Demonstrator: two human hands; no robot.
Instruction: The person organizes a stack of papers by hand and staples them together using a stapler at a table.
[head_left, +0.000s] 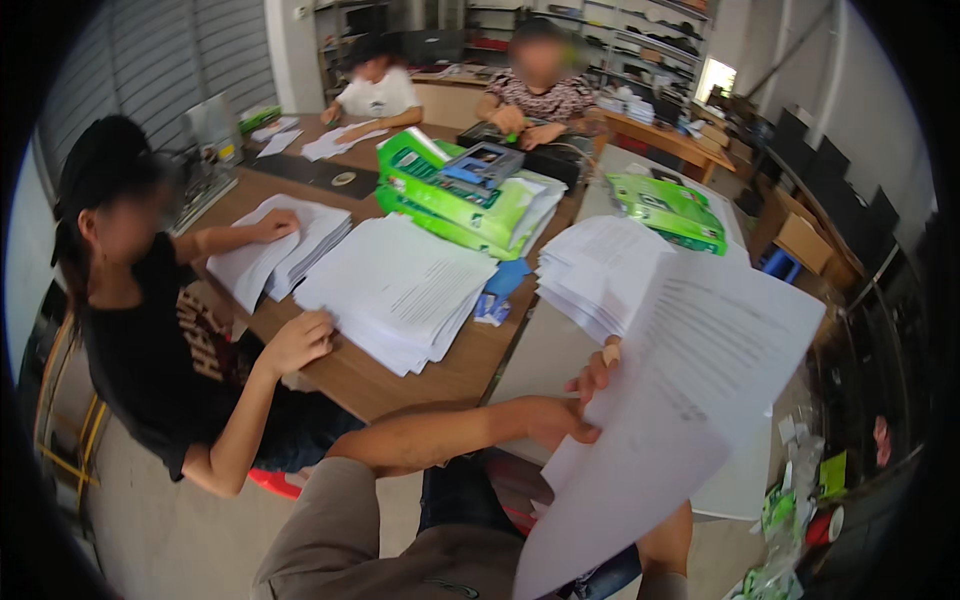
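My left hand grips the left edge of several printed paper sheets, which are raised above the pale tabletop and curve down towards my lap. A finger of this hand has a beige covering like a plaster. My right forearm shows at the lower right, but the sheets hide the right hand behind them. Just beyond the sheets lies a fanned stack of printed paper. To its left, a larger paper stack rests on the brown table.
Green paper packages with a grey-blue device on top stand mid-table; another green package lies right. A co-worker sits at the left, handling papers. Two more people sit across the table. Plastic wrapping lies at the lower right.
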